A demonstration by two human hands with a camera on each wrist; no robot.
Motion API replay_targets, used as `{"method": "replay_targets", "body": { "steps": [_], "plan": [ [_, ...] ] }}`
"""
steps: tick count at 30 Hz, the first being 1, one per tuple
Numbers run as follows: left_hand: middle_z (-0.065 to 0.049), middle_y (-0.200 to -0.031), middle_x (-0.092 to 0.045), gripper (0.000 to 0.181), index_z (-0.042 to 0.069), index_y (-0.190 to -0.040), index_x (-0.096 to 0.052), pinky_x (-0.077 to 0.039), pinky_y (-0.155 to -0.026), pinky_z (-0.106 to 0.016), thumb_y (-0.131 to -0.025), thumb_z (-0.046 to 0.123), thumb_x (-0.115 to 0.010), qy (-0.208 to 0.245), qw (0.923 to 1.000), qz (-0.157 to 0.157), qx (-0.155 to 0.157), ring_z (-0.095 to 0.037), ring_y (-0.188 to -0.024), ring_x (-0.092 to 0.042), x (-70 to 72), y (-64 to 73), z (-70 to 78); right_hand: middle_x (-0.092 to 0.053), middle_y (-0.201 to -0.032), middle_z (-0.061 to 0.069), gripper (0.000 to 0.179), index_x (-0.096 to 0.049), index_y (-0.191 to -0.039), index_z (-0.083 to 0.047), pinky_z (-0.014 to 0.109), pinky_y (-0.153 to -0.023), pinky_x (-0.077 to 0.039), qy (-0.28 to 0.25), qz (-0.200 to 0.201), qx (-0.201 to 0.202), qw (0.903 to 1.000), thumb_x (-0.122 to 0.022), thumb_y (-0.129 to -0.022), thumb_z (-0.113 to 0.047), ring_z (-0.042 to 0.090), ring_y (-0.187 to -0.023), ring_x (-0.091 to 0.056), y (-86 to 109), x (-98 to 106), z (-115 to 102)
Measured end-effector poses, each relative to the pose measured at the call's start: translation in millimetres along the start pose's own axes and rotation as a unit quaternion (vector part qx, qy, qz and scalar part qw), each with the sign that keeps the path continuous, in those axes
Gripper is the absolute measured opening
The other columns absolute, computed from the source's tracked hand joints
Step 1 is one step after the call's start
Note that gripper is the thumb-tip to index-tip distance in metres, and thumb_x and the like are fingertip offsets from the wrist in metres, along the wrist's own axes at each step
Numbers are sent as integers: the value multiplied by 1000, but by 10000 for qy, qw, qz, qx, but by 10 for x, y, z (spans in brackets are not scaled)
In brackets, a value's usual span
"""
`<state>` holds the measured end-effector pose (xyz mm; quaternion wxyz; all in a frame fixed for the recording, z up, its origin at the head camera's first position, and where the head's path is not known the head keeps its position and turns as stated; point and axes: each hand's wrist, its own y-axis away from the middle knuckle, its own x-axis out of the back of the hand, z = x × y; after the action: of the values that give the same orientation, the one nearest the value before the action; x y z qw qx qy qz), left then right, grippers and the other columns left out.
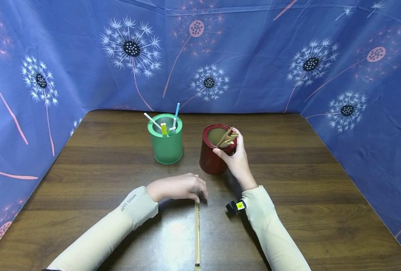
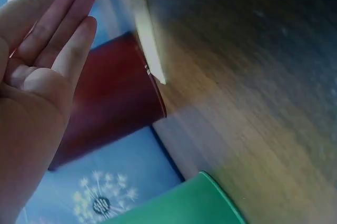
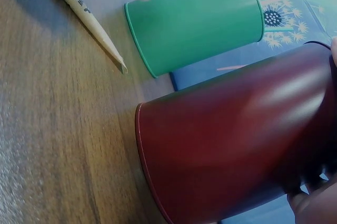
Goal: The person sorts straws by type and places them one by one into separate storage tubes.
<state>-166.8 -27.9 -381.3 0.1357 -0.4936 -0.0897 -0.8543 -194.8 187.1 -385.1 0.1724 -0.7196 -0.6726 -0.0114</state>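
Note:
My right hand grips a dark red can by its upper side, the thumb near the front rim and the fingers round the far right side. Several thin tan sticks or slips lean inside that can's mouth. In front of it on the table lies a long, slim tan stick with dark printed characters; its pointed, folded-looking end shows in the right wrist view. Just over this stick hangs my left hand, its fingers extended in the left wrist view, with no object visible between them.
A green can holding several white, yellow, blue and green pens stands left of the red one. Blue dandelion-print cloth hangs round the back and sides of the brown wooden table. A small black device with a yellow label sits at my right wrist.

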Motion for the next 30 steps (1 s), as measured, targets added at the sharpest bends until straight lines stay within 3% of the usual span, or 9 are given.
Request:
{"method": "replay_targets", "body": {
  "steps": [3,8,16,23,27,30],
  "plan": [
    [5,-101,-70,18,11,-101,-73,-45,-98,-26,-84,8,-72,-233,9994,-259,-14,-4,-96,-63,-21,-23,23,-37,-151,10,86,-22,-151,-17,41,-116,-28,-40,-30,-26,10000,-74,-82,-12,19,-136,-37,14,-4,-62],
    [1,-97,-69,16,7,-97,-73,-47,-84,-12,-82,4,-73,-249,9983,-528,38,-6,-92,-64,-57,-48,37,-36,-151,17,85,-21,-151,-11,43,-116,-28,-13,-66,-13,10000,-73,-83,-10,24,-137,-37,48,-6,-173],
    [5,-92,-62,19,12,-90,-70,-45,-83,-12,-75,1,-77,-870,9929,-802,109,-7,-93,-58,-116,-59,54,-38,-150,6,86,-22,-150,-24,42,-113,-32,115,-27,103,9999,-75,-83,-18,18,-135,-39,-1,1,8],
    [8,-88,-55,19,17,-75,-67,-43,-83,-13,-72,3,-80,-1029,9915,-767,217,-8,-97,-53,-173,-45,19,-41,-147,6,84,-24,-149,-24,42,-113,-31,83,38,216,9997,-75,-82,-21,18,-133,-40,1,-6,52],
    [9,-87,-54,20,18,-73,-65,-43,-91,-15,-72,4,-79,-967,9923,-750,207,-7,-98,-54,-189,-36,-7,-41,-146,7,84,-25,-149,-23,42,-113,-32,55,66,161,9998,-76,-82,-21,19,-132,-41,6,-4,56],
    [9,-84,-56,19,17,-75,-64,-43,-89,-14,-73,4,-78,-836,9938,-720,147,-5,-92,-54,-186,-18,-28,-42,-145,8,85,-25,-149,-22,41,-113,-32,30,73,168,9998,-76,-82,-20,19,-132,-41,7,-13,51]
  ]
}}
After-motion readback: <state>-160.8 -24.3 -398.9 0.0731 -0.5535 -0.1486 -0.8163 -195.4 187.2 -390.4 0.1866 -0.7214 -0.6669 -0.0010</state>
